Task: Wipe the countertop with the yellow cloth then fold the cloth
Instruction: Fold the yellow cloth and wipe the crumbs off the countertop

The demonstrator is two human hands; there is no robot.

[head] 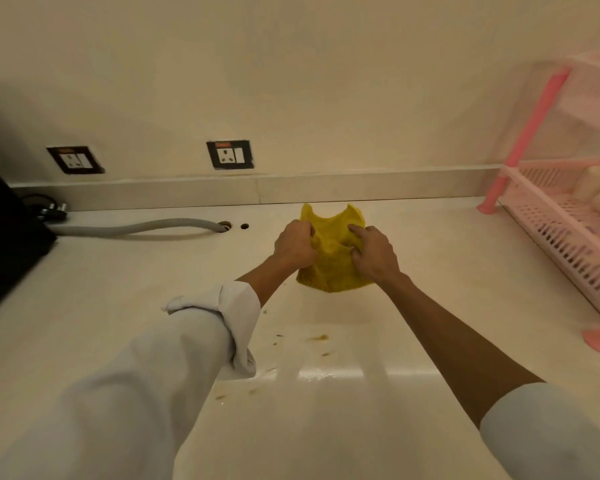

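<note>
The yellow cloth [330, 268] is bunched and held up over the cream countertop [430, 265], near the back ledge. My left hand [294, 244] grips its left side, my right hand [373, 254] grips its right side. Two corners of the cloth stick up behind my fingers; its lower edge hangs down between my wrists. Brown smears and crumbs [317, 338] lie on the countertop closer to me, below the cloth.
A pink plastic rack [565, 216] stands at the right with pale items in it. A grey hose [136, 227] runs along the back left into a hole. A black appliance [4, 244] sits far left. Two wall sockets [230, 154] are above the ledge.
</note>
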